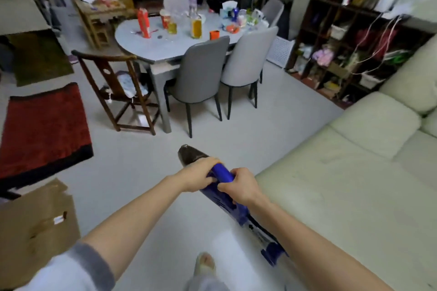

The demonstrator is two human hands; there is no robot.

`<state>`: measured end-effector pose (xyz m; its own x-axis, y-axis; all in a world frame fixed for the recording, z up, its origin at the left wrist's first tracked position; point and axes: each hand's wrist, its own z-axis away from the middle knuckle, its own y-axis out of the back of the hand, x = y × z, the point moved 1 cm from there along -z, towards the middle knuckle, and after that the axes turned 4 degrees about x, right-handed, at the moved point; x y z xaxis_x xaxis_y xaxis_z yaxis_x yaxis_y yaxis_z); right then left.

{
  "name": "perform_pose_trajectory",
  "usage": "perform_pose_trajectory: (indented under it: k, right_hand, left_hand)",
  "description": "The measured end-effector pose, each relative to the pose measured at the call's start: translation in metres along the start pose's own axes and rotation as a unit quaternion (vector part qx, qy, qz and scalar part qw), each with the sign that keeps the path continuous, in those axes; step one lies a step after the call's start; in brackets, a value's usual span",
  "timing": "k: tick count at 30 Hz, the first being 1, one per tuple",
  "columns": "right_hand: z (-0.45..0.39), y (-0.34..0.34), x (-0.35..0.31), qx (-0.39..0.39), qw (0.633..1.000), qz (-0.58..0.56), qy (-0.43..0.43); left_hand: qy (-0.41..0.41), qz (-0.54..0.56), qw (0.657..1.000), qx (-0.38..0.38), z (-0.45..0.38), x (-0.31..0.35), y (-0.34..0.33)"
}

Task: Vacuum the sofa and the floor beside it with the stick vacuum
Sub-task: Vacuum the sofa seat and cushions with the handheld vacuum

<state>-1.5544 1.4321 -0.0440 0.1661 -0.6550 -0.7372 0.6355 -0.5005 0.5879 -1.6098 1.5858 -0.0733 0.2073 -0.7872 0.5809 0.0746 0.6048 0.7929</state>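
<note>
Both hands hold the blue stick vacuum (224,184) up over the pale floor (146,160), near the middle of the view. The left hand (198,176) has its fingers curled around the blue body just behind the dark end that points far, and the right hand (238,186) wraps its fingers around the body just nearer. The rest of the vacuum slants down to the near right, beside the cream sofa (354,184) that fills the right side. Farther off, 2 grey chairs (201,71) stand at a cluttered surface (146,42), and a red rug (45,130) lies left.
</note>
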Motion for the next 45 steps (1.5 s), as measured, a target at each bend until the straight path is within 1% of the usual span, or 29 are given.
perform_pose_trajectory:
  k: [4,6,7,9,11,13,15,19,22,25,26,27,29,33,36,38,39,40,42,45]
  right_hand:
    - [-0.082,0.023,-0.019,0.030,0.999,-0.030,-0.022]
    - [-0.114,0.032,-0.030,0.033,0.999,-0.038,-0.012]
    - [-0.141,0.037,-0.036,0.041,0.998,-0.042,-0.023]
    - [-0.148,0.046,-0.045,0.039,0.997,-0.051,-0.030]
    - [-0.194,0.060,-0.055,0.044,0.991,-0.102,-0.068]
    - [-0.226,0.070,-0.063,0.046,0.987,-0.122,-0.094]
    - [-0.270,0.080,-0.070,0.059,0.983,-0.130,-0.115]
    - [-0.354,0.101,-0.087,0.126,0.970,-0.146,-0.149]
    - [-0.409,0.125,-0.104,0.181,0.952,-0.165,-0.184]
    - [-0.451,0.155,-0.107,0.244,0.923,-0.208,-0.214]
    - [-0.454,0.161,-0.109,0.253,0.921,-0.203,-0.216]
    - [-0.467,0.172,-0.106,0.274,0.908,-0.218,-0.230]
    - [-0.480,0.190,-0.100,0.300,0.893,-0.227,-0.247]
    - [-0.513,0.243,-0.062,0.377,0.852,-0.233,-0.277]
    - [-0.535,0.286,-0.027,0.422,0.825,-0.233,-0.294]
    - [-0.552,0.319,-0.004,0.444,0.818,-0.214,-0.298]
    - [-0.558,0.332,0.002,0.449,0.817,-0.206,-0.298]
    - [-0.567,0.354,0.012,0.453,0.814,-0.204,-0.301]
    - [-0.585,0.395,0.031,0.463,0.807,-0.200,-0.306]
    - [-0.607,0.455,0.057,0.482,0.797,-0.179,-0.316]
  left_hand:
    - [-0.047,-0.004,0.999,0.028,-0.093,-0.030,0.035]
    - [-0.066,-0.026,0.997,0.036,-0.126,-0.039,0.057]
    - [-0.075,-0.032,0.996,0.027,-0.157,-0.047,0.073]
    - [-0.099,-0.084,0.991,0.026,-0.174,-0.044,0.085]
    - [-0.150,-0.177,0.973,0.006,-0.234,-0.053,0.111]
    - [-0.183,-0.222,0.957,-0.019,-0.274,-0.057,0.128]
    - [-0.204,-0.229,0.951,-0.048,-0.325,-0.068,0.139]
    - [-0.247,-0.215,0.942,-0.077,-0.429,-0.084,0.162]
    - [-0.292,-0.215,0.924,-0.119,-0.507,-0.080,0.186]
    - [-0.354,-0.240,0.890,-0.159,-0.577,-0.057,0.202]
    - [-0.362,-0.243,0.885,-0.161,-0.585,-0.051,0.206]
    - [-0.390,-0.252,0.869,-0.172,-0.610,-0.037,0.205]
    - [-0.434,-0.269,0.842,-0.176,-0.639,-0.020,0.199]
    - [-0.544,-0.287,0.775,-0.145,-0.713,0.041,0.178]
    - [-0.592,-0.310,0.735,-0.115,-0.760,0.086,0.157]
    - [-0.610,-0.313,0.723,-0.085,-0.794,0.116,0.145]
    - [-0.611,-0.312,0.723,-0.080,-0.806,0.127,0.141]
    - [-0.611,-0.309,0.724,-0.083,-0.827,0.143,0.136]
    - [-0.624,-0.307,0.712,-0.094,-0.869,0.178,0.124]
    - [-0.641,-0.291,0.705,-0.093,-0.925,0.229,0.111]
